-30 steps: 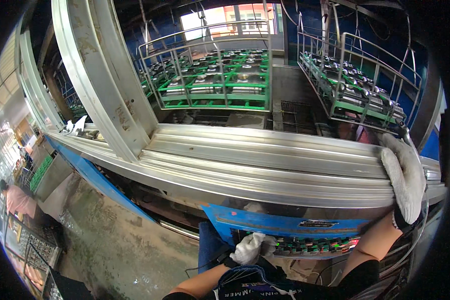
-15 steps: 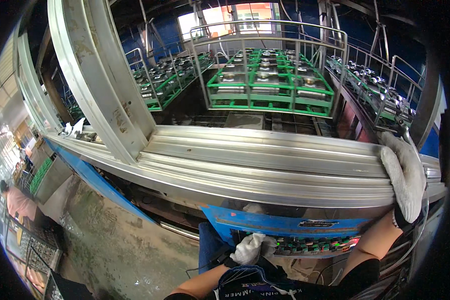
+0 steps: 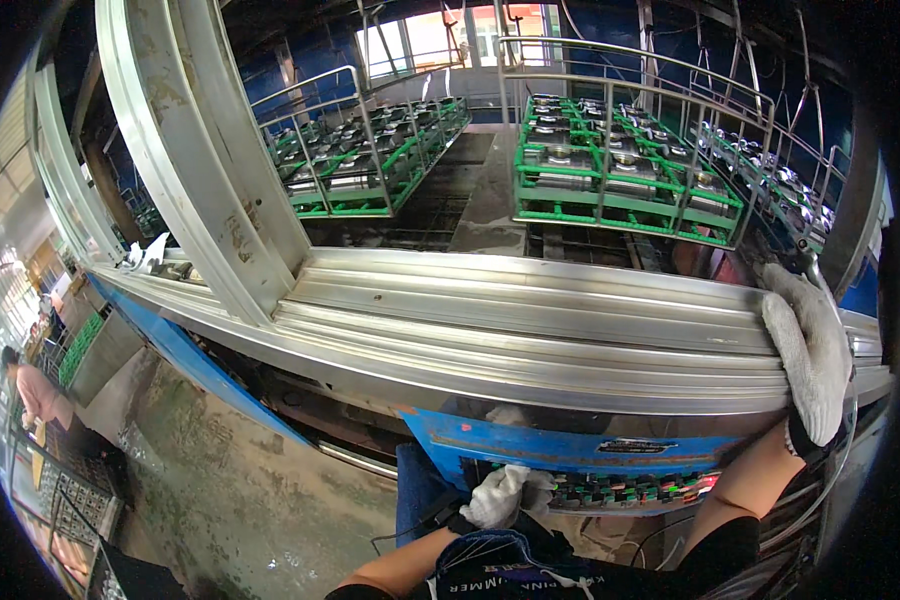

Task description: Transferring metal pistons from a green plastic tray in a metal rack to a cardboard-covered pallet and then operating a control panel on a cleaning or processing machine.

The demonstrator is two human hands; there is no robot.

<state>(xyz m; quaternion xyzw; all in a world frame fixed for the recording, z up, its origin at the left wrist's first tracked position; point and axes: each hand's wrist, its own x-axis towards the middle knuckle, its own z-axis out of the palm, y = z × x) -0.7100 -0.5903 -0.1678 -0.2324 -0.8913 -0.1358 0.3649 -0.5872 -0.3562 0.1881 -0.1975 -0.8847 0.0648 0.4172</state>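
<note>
Both my hands wear whitish knitted gloves. My right hand (image 3: 812, 352) lies over the right end of a ribbed metal ledge (image 3: 530, 330), open, with the thumb apart from the fingers. A thin hose (image 3: 851, 420) runs close beside it. Lower down, in front of my body, my left hand (image 3: 495, 498) is closed with bent fingers next to a panel of small coloured buttons and lights (image 3: 630, 490). Whatever its fingers hold or press is hidden. The panel sits below a blue metal front (image 3: 560, 440).
Beyond the ledge hang green-framed racks of shiny metal parts, one at centre right (image 3: 620, 190) and another at left (image 3: 370, 165). A thick metal post (image 3: 200, 150) rises from the ledge. Far left, a person (image 3: 45, 395) stands by a crate (image 3: 75, 500) on the wet-looking floor (image 3: 230, 470).
The hanging racks have moved to the right, bringing more of the left one into view. At far left the person has straightened a little. My hands have stayed in place.
</note>
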